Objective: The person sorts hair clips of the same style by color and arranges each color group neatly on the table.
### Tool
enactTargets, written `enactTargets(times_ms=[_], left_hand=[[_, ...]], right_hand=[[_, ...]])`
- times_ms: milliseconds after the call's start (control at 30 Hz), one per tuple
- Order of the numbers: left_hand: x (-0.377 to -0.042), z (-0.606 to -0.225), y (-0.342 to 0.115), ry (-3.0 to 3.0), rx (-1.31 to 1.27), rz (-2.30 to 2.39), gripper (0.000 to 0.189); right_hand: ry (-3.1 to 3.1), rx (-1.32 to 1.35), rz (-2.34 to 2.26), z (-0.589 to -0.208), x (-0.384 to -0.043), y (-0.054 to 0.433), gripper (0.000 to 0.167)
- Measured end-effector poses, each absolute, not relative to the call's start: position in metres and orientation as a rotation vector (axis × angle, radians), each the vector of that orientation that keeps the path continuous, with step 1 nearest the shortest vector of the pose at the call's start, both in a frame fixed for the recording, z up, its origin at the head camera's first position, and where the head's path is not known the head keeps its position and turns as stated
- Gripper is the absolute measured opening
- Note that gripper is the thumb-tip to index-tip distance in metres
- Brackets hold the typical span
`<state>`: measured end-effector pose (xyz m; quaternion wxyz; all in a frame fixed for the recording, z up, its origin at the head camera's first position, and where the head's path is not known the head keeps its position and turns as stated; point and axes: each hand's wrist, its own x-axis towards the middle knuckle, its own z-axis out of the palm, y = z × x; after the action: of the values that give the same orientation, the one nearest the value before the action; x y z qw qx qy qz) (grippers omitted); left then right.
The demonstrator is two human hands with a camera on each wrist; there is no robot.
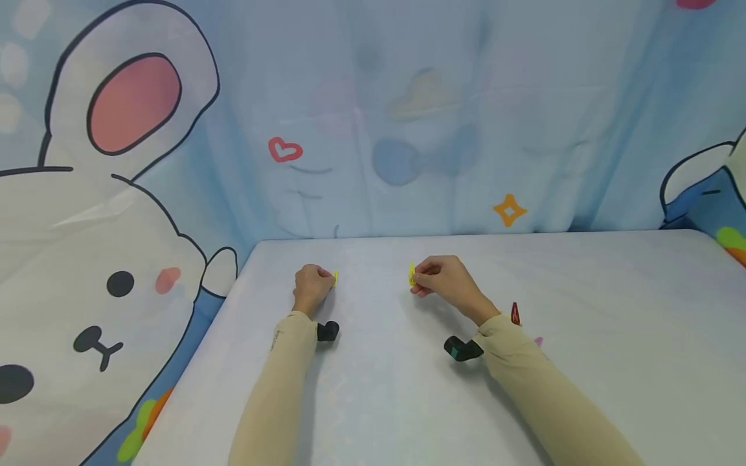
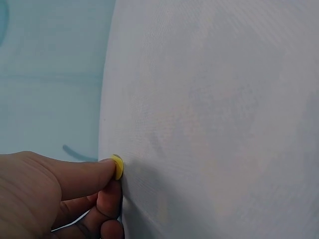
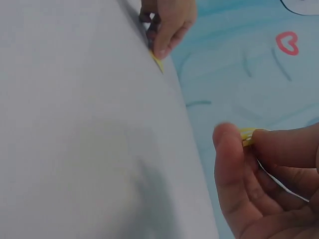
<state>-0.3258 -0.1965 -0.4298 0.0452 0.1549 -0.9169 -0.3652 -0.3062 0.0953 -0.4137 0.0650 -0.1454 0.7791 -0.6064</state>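
Note:
Thumb and fingers of my left hand pinch a small yellow hair clip close to the white tabletop at the far left. From the right wrist view, the pointed end of that yellow clip sticks out below the fingertips. My right hand holds another yellow hair clip between thumb and index finger, above the table near its back edge. Part of this second clip shows between the fingertips, with a metal strip visible; the rest is hidden.
A red hair clip lies beside the right wrist, and a pink piece peeks out behind that sleeve. The white table ends at a blue printed curtain. Each wrist carries a black camera.

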Motion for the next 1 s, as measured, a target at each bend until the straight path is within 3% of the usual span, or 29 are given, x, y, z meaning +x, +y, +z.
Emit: enactTargets(times_ms=[533,1000], left_hand=[[-0.327,-0.432,-0.198,-2.759,0.474,-1.121,0.009],[-0.327,-0.432,-0.201,-2.746,0.436,-1.129,0.010]], right_hand=[[2.134,-0.041,-1.830,-0.409,-0.333,0.011,0.020],[2.024,0.068,-1.799,-0.419,-0.354,-0.047,0.012]])
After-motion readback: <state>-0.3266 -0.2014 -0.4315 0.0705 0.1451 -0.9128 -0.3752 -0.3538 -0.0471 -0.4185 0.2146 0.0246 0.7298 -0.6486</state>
